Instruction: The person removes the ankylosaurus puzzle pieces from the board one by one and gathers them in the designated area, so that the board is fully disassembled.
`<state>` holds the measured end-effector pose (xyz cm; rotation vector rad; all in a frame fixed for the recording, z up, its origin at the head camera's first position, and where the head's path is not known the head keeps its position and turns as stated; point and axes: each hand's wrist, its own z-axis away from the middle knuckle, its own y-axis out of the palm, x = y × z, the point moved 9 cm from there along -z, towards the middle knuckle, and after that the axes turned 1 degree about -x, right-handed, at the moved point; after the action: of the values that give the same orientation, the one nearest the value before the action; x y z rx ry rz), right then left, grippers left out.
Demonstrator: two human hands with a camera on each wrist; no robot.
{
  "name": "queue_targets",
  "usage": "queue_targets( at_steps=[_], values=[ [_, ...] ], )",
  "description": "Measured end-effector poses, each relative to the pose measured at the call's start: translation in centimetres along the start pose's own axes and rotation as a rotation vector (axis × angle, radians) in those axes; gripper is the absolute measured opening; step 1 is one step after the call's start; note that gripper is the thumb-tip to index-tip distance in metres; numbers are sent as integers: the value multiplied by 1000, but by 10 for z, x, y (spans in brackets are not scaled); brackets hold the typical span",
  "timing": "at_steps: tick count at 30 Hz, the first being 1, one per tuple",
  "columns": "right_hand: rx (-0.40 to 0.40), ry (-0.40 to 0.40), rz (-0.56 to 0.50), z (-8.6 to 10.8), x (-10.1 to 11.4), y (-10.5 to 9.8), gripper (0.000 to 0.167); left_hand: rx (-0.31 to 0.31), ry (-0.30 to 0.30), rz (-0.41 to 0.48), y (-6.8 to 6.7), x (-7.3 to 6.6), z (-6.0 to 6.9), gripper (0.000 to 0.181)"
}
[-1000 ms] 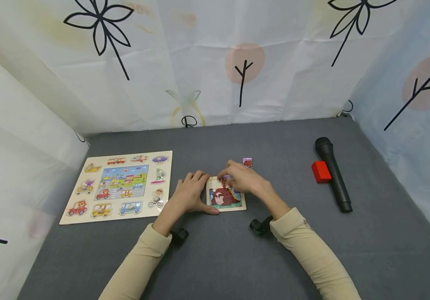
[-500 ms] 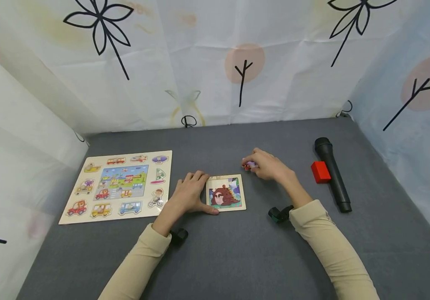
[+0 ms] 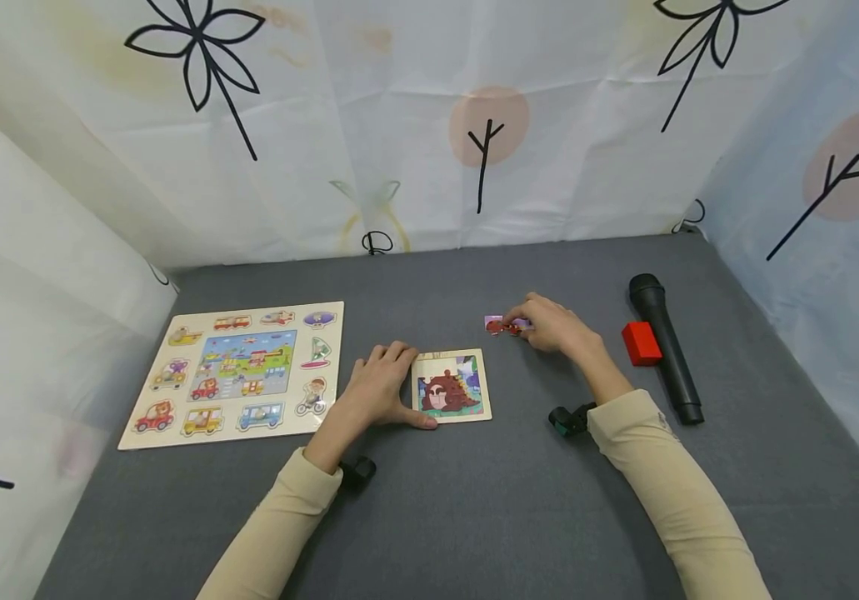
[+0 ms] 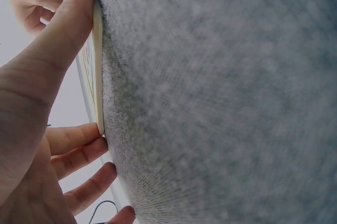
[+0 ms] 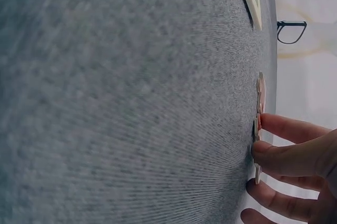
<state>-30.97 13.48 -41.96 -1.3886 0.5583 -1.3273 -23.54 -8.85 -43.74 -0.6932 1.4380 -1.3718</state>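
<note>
Here, hands [image 3: 375,390] [image 3: 553,327] touch puzzle [image 3: 450,390] (and piece [image 3: 514,330]).

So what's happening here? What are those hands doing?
A person is working with a little puzzle. Their left hand rests against the edge of the small puzzle board, which has some of its picture filled in and a pale bare patch near the top left. Their right hand is pinching a puzzle piece on the table, right beside another loose piece. A bigger picture board lies off to the left.
</note>
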Motion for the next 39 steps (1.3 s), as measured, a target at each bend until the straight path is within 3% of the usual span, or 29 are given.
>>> queue_targets(
  at_steps=[26, 39],
  values=[
    [-15, 17, 9, -6, -10, -4, 36, -5, 9, 3, 2, -1, -1, 113],
    [-47, -13, 19, -7, -6, -3, 34, -3, 3, 7, 2, 1, 0, 113]
  ],
)
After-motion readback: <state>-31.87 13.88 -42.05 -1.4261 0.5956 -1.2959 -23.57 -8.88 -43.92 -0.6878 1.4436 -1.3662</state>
